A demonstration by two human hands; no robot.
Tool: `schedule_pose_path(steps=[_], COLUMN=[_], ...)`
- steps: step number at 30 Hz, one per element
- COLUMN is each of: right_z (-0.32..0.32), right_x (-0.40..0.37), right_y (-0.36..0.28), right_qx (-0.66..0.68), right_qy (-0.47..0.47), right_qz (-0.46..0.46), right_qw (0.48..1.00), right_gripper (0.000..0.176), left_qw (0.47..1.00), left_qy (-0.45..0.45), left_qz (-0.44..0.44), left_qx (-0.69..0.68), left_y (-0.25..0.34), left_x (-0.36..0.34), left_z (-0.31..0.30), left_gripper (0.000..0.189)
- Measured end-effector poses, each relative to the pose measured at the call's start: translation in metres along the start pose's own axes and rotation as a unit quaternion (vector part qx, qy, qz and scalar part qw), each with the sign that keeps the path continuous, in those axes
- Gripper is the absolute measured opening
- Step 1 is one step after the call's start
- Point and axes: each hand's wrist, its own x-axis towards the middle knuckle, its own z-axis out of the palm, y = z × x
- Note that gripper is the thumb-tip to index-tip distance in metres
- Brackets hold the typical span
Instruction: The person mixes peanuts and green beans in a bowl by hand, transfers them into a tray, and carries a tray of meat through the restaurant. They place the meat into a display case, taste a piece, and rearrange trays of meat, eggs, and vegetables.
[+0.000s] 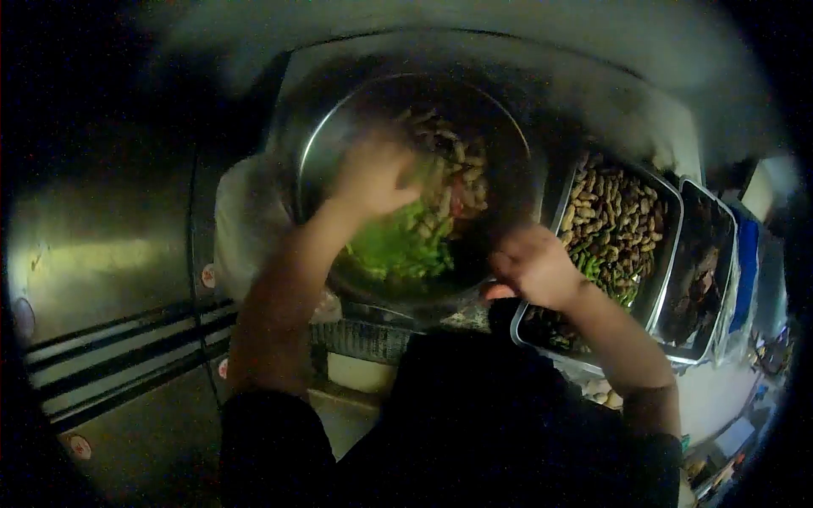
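Observation:
A large round metal bowl [306, 161] holds green beans [402, 251], which look like edamame pods, and unshelled peanuts [461, 161], with a few red bits among them. My left hand [378, 179] is inside the bowl, just over the green pods. Motion smears its fingers, so its grip does not show. At the bowl's lower right rim, my right hand [538, 264] is closed with its fingers curled round the edge. Beside that hand stands a metal tray [675, 245] of peanuts and green pods.
Farther right is a second metal tray [730, 254] with dark brown food. Steel cabinet doors [110, 220] rise on the left. A pale plastic bag [241, 220] sits against the bowl's left side.

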Motion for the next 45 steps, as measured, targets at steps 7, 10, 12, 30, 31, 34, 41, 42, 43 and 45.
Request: schedule_pose_path(steps=[7,10,12,30,31,34,41,42,43,45], right_z=[-0.021,-0.034,-0.045,0.019,0.02,0.003,-0.004,-0.005,-0.007,-0.011], right_x=[-0.025,-0.037,-0.025,0.03,0.022,0.017,0.001,-0.003,-0.005,-0.015], right_y=[0.025,0.028,0.027,0.011,0.006,-0.009,-0.035,-0.038,-0.042,-0.043], right_qx=[-0.031,0.001,0.013,0.128,0.14,0.098,0.079,0.074,0.092,0.11], right_qy=[-0.018,-0.033,-0.108,-0.132,-0.144,-0.069,0.015,0.029,0.069,0.101], right_qz=[-0.042,-0.031,0.089,0.336,0.342,0.307,0.216,0.197,0.2,0.194], right_qw=[0.998,0.999,0.99,0.924,0.918,0.944,0.973,0.977,0.973,0.97], right_gripper=[0.047,0.049,0.039,0.048,0.046,0.057,0.042,0.039,0.033,0.03], left_qw=[0.985,0.953,0.897,0.897,0.901,0.871,0.882,0.903,0.921,0.916], left_qy=[-0.026,-0.11,-0.154,-0.138,-0.147,-0.057,0.055,0.047,0.039,-0.006], left_qz=[0.018,0.033,0.064,-0.013,-0.005,0.008,0.023,-0.001,-0.026,-0.059], left_qx=[-0.17,-0.281,-0.409,-0.42,-0.409,-0.488,-0.468,-0.428,-0.387,-0.396], left_y=[0.04,0.048,0.045,0.067,0.066,0.063,0.034,0.033,0.034,0.035], left_x=[-0.065,-0.069,-0.067,-0.011,-0.012,-0.016,-0.01,-0.012,-0.014,-0.016], left_z=[0.002,-0.004,-0.004,-0.002,-0.011,-0.007,0.008,0.003,-0.003,-0.007], left_gripper=[0.05,0.049,0.047,0.034,0.033,0.023,0.021,0.021,0.021,0.021])
